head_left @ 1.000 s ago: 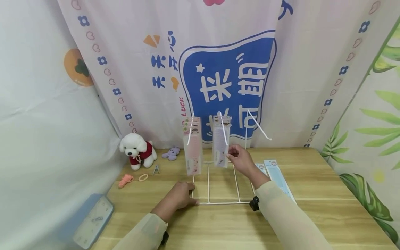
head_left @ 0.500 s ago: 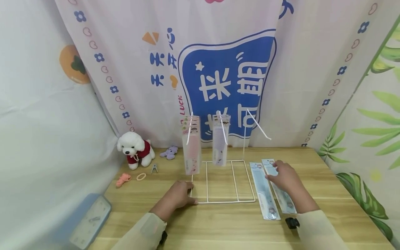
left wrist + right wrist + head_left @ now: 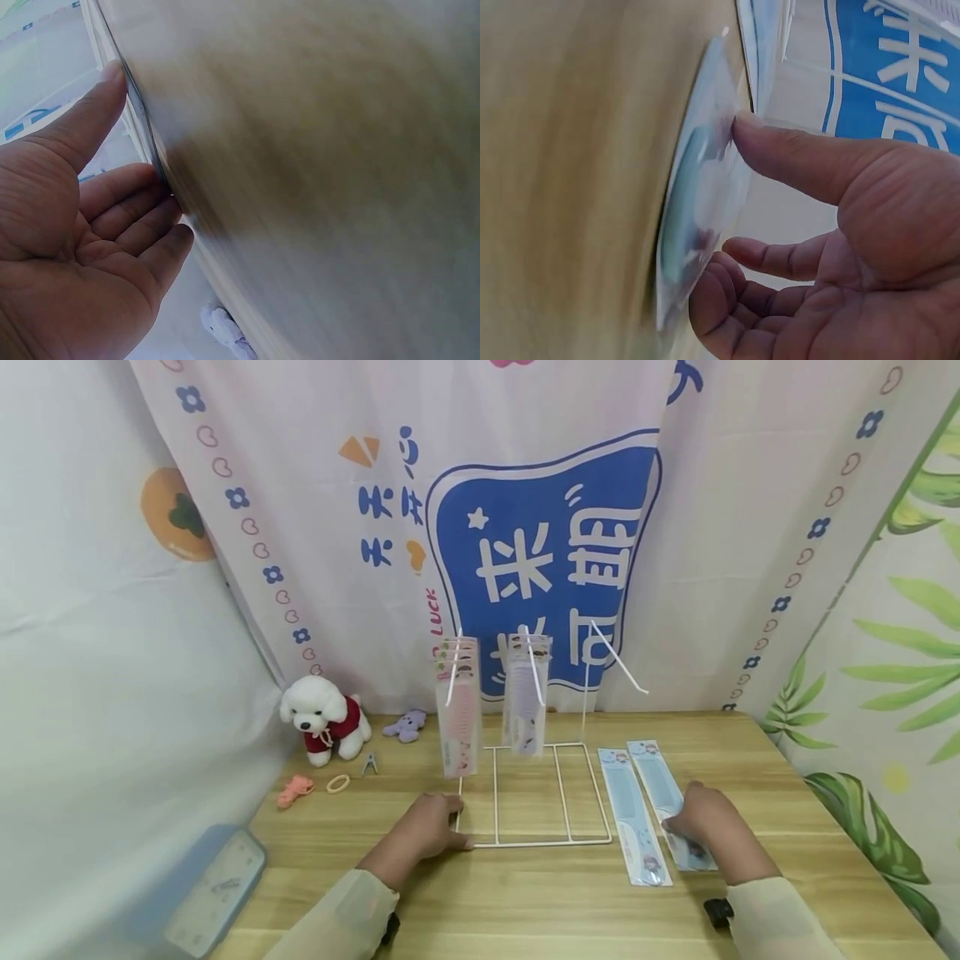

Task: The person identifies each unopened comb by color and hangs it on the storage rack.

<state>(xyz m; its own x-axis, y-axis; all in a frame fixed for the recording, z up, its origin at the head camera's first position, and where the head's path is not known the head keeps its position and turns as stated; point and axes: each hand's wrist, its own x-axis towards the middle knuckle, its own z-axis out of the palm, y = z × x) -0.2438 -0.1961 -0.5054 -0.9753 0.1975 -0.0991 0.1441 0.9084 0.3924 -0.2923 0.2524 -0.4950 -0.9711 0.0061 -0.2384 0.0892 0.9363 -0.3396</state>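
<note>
My right hand is over the lower half of a blue packaged comb lying on the wooden table. In the right wrist view, the thumb and curled fingers pinch the pack across its two long edges. A second blue packaged comb lies just left of it. My left hand rests at the front left corner of a white wire display rack, thumb extended along the front rod and fingertips at the side rod. Pink packaged combs hang on the rack's left hook, purple packaged combs on its middle hook.
The rack's right hook bears nothing. Left of the rack are a white plush dog, a small purple plush toy, a grey clip, a beige ring and an orange item. A blue-rimmed box stands front left.
My right hand has left the purple combs on the middle hook, moved right to the blue packs, then slid down the right-hand pack toward its lower end. The left hand has stayed at the rack corner.
</note>
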